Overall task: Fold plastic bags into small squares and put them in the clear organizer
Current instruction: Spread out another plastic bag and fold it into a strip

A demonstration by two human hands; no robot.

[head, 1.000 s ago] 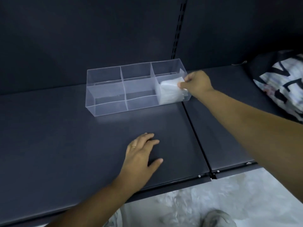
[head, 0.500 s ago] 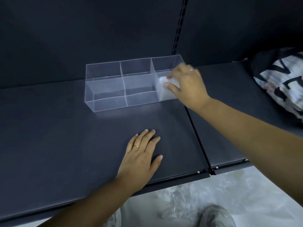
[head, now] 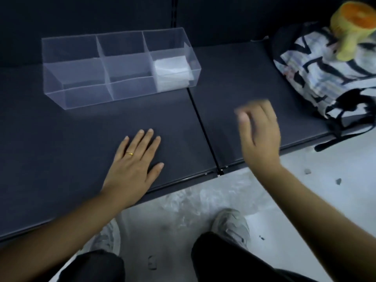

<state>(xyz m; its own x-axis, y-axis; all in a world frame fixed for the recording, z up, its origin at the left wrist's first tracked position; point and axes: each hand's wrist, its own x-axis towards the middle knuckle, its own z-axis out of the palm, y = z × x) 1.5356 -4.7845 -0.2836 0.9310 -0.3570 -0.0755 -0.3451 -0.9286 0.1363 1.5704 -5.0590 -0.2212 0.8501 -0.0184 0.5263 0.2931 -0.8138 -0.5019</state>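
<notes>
The left hand (head: 132, 165) lies flat on the dark shelf (head: 61, 139), fingers straight and slightly spread; the right hand (head: 258, 135) hangs blurred above it, fingers loosely curled, empty; the folded bag (head: 172, 73) sits in the clear organizer's (head: 81, 94) right compartment.

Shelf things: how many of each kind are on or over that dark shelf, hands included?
Clear organizer: 1
Folded plastic bag bundle: 1, in the organizer's right-end section
Patterned black-and-white bag: 1
Yellow-orange object on that bag: 1
Hands: 2, left hand flat on the shelf, right hand above it, empty
Total: 6
</notes>
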